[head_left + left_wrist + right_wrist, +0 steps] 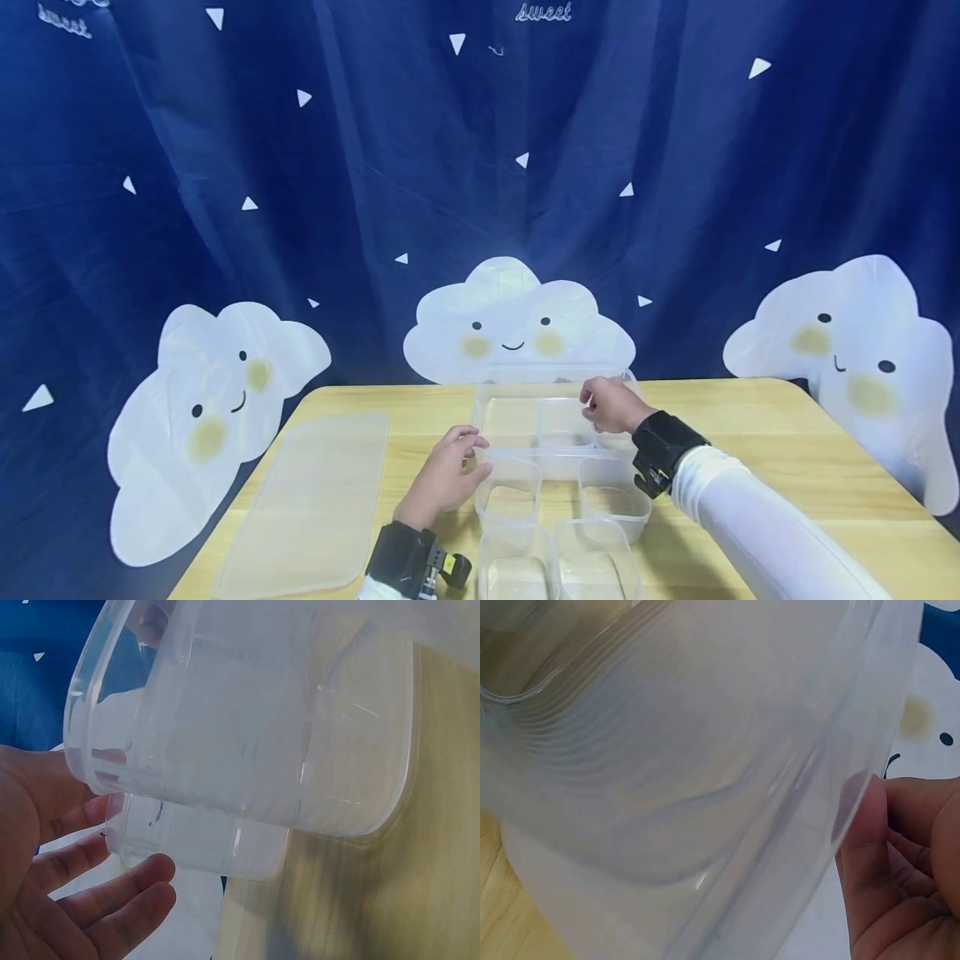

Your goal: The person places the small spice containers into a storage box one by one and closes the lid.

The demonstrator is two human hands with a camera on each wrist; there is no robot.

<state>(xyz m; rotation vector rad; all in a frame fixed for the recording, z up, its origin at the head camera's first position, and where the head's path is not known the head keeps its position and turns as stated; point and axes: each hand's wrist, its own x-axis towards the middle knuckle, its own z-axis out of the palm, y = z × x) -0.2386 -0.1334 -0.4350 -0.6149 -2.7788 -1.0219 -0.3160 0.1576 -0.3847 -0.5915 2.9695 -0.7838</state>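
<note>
A large clear plastic container [504, 417] stands towards the back of the table, with a smaller clear container [564, 423] inside it. My right hand [613, 406] is over its right part, and in the right wrist view the thumb and index finger [866, 814] pinch the edge of a translucent plastic container [705, 772]. At the big container's left side is my left hand [447, 471], fingers spread and loosely bent. In the left wrist view, those fingers [142, 900] lie beside clear container walls [240, 727] and grip nothing.
Several small clear containers stand nearer me, among them a left one [516, 562] and a right one [596, 558]. A flat translucent lid [311, 500] lies on the wooden table [750, 467] at left. Behind hangs a blue curtain [450, 167] with clouds.
</note>
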